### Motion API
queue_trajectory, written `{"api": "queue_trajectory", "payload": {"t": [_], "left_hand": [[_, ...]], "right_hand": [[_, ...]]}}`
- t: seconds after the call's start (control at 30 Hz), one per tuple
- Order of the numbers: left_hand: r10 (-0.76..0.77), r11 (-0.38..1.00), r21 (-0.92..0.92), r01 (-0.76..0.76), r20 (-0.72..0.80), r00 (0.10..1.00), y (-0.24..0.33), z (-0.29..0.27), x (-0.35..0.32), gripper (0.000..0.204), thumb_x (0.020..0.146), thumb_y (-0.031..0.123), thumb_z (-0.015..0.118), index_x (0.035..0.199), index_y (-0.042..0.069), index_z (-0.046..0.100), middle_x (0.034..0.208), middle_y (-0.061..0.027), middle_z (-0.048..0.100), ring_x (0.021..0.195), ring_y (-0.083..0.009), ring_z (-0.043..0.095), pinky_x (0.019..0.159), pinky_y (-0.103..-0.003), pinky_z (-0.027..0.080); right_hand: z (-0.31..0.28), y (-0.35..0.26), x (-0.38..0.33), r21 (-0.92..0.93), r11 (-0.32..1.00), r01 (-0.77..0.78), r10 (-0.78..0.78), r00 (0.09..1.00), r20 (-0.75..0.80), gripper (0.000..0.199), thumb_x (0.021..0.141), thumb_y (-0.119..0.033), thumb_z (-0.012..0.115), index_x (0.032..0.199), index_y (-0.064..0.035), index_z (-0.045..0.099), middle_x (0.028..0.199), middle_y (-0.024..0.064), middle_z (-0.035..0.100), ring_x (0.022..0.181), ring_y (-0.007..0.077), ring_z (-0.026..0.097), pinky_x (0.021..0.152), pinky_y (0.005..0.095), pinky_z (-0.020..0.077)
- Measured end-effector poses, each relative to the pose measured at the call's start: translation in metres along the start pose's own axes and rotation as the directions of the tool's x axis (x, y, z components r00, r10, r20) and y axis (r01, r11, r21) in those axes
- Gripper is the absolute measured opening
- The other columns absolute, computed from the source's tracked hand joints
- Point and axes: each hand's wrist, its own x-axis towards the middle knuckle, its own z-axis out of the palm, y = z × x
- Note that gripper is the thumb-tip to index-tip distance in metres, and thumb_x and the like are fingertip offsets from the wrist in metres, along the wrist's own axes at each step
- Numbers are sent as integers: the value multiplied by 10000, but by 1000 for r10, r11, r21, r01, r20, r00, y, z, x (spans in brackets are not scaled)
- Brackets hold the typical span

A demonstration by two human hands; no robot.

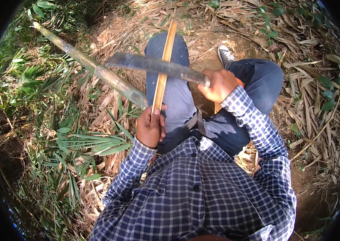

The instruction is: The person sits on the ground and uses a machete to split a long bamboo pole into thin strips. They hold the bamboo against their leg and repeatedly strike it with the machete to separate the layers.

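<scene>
Ground is strewn w/ dry, pale-brown litter, & green plants are seen mostly on the L side. A checked shirt, dk blue & white, is worn, sleeves down to both wrists; blue jeans are worn too, legs bent, R knee turned out. A pole, greenish-brown & jointed, is slanted on the L, its near end by the L leg. A knife, long dk blade, is held crosswise above that leg; blade's a bit blurred, tip pointed L. The strip, narrow & yellowish, is held lengthwise over the L leg, far end past the knee, near end in the L hand; whether leg's touched can't be told. Strip is crossed by the blade approx. midway; contact betw. them can't be told either. Strip's near end is pinched by the L fingers, thumb on top. Knife handle is clamped by the R hand, fingers wrapped round it. Beyond it, a grey-&-white shoe is seen.
</scene>
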Motion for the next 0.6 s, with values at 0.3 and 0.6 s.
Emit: {"api": "queue_trajectory", "payload": {"t": [0.3, 0.6], "left_hand": [[116, 993, 17, -116, -16, 993, -7, 6, 9, 264, 1040, 190, 434, 1167, 16, 585, 626, 28, 452, 384, -20, 311, 348, -201, 236], [141, 990, 30, -140, -37, 989, -6, 3, 2, 278, 1041, 202, 435, 1170, 7, 585, 601, 48, 432, 395, -13, 289, 361, -195, 220]], "right_hand": [[7, 7, 13, -93, 995, 41, -50, 994, -97, 272, 764, -334, 687, 846, -77, 658, 607, 163, 626, 606, 376, 643, 555, 488, 507], [8, 14, 24, -129, 991, 14, -19, 999, -36, 276, 750, -342, 672, 885, -102, 689, 603, 171, 622, 623, 390, 647, 579, 497, 516]]}}
